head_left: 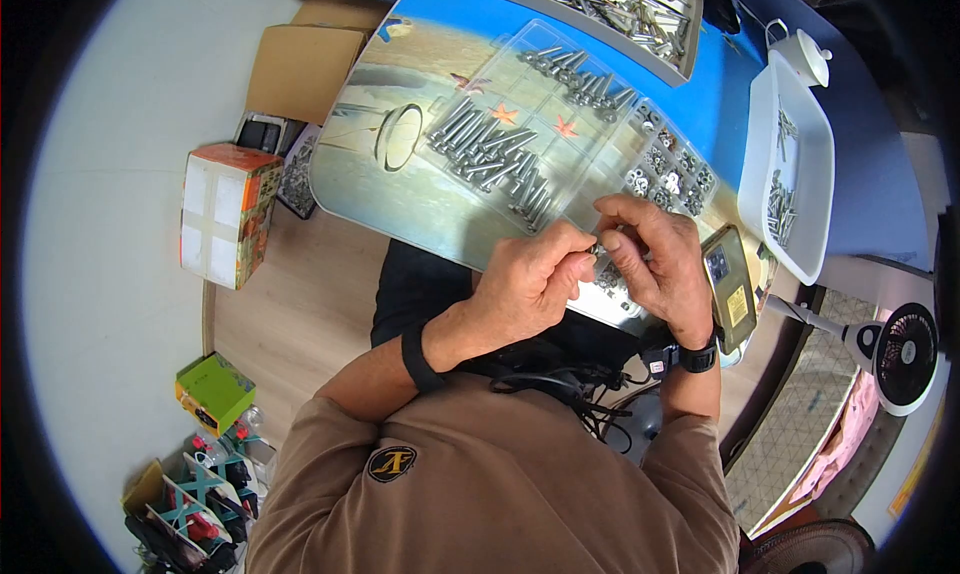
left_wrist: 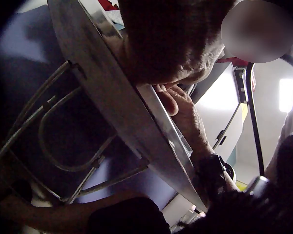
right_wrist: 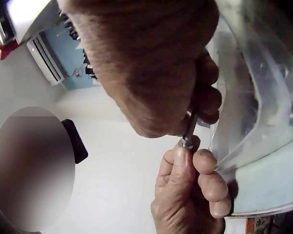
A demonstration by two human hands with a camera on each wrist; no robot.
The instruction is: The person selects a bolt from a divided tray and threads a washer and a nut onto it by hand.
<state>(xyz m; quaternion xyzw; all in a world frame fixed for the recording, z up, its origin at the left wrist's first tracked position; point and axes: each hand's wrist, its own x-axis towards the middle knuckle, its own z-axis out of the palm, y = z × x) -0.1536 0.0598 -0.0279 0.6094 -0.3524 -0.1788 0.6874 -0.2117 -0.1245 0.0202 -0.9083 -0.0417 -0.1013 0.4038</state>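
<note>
A small metal bolt (right_wrist: 191, 126) spans the gap between my two hands in the right wrist view, with a nut-like piece (right_wrist: 186, 143) at its lower end. My left hand (head_left: 525, 289) pinches that lower end between thumb and index finger. The other end sits in the curled fingers of my right hand (head_left: 658, 264), which partly hide it. Both hands meet over the table's near edge. Beyond them lies a clear compartment box (head_left: 585, 154), holding rows of bolts (head_left: 482, 146) and, on its right side, nuts and washers (head_left: 662, 164).
An open box of loose screws (head_left: 620, 9) lies at the table's far side. To the right stands a white tray (head_left: 825, 154) holding screws. A gold case (head_left: 730, 289) is beside my right wrist. Loose small nuts (head_left: 612, 279) lie under my hands. A fan (head_left: 905, 359) stands at right.
</note>
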